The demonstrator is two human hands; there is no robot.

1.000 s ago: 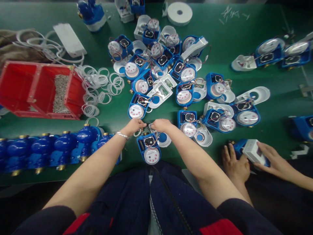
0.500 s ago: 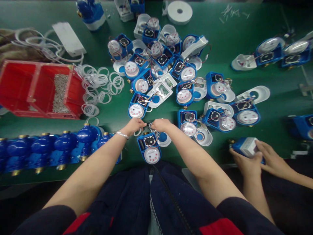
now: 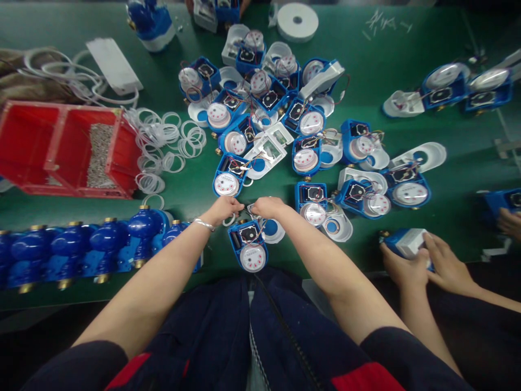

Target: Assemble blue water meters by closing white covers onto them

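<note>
My left hand (image 3: 226, 209) is closed in a pinch, with a white ring (image 3: 229, 220) showing just under its fingers. What its fingertips grip is too small to make out. Close by on the right, my right hand (image 3: 267, 207) is curled over the upper end of a white meter cover (image 3: 273, 231), its fingertips at a small greyish piece I cannot identify. Below both hands lies an open blue water meter (image 3: 248, 244), its round dial towards me and thin wires running towards the cover.
Several open blue meters (image 3: 308, 160) with covers spread across the green table (image 3: 260, 16). At left are clear rings (image 3: 191, 138), a red bin (image 3: 61, 146) of small metal parts and a row of blue meters (image 3: 71, 241). A co-worker's hands (image 3: 411, 266) hold a meter at right.
My hands and the meter below them look almost unmoved. Another person's hand has appeared at the right edge, and fingers now show around a meter at the top.
</note>
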